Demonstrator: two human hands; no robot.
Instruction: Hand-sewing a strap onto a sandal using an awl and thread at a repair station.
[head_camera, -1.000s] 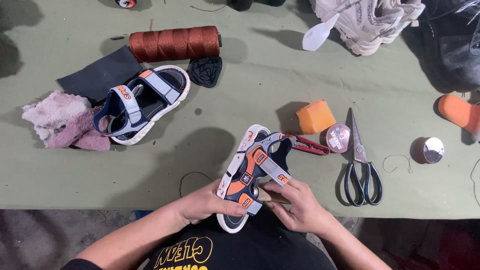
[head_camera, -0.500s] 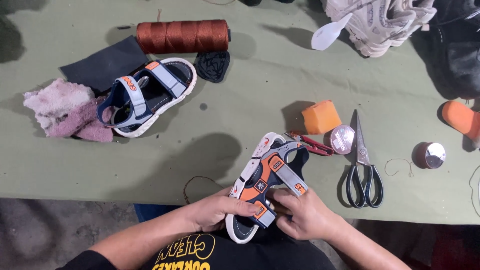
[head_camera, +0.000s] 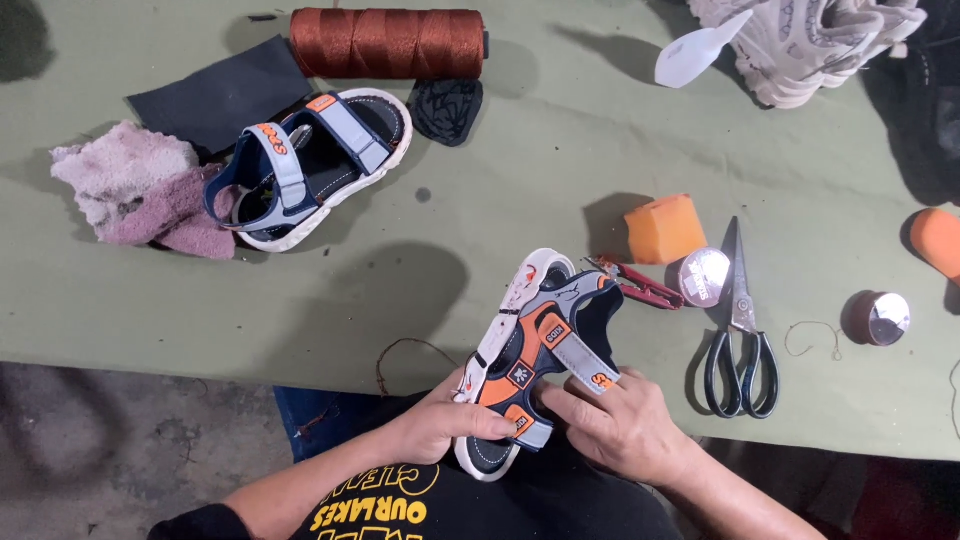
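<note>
Work looked mid-way, judging by the layout: one sandal (head_camera: 305, 165) lay set aside at the table's (head_camera: 500, 200) left, by a pink rag (head_camera: 140, 190), while its mate (head_camera: 535, 355) was in hand at the near edge. The left hand (head_camera: 440, 425) pinched that sandal's heel, fingers closed; the right hand (head_camera: 625, 420) pressed its grey strap, fingers half curled. It looked scuffed, sole white, straps orange and navy. Scissors (head_camera: 740, 340) lay to the right, untouched.
</note>
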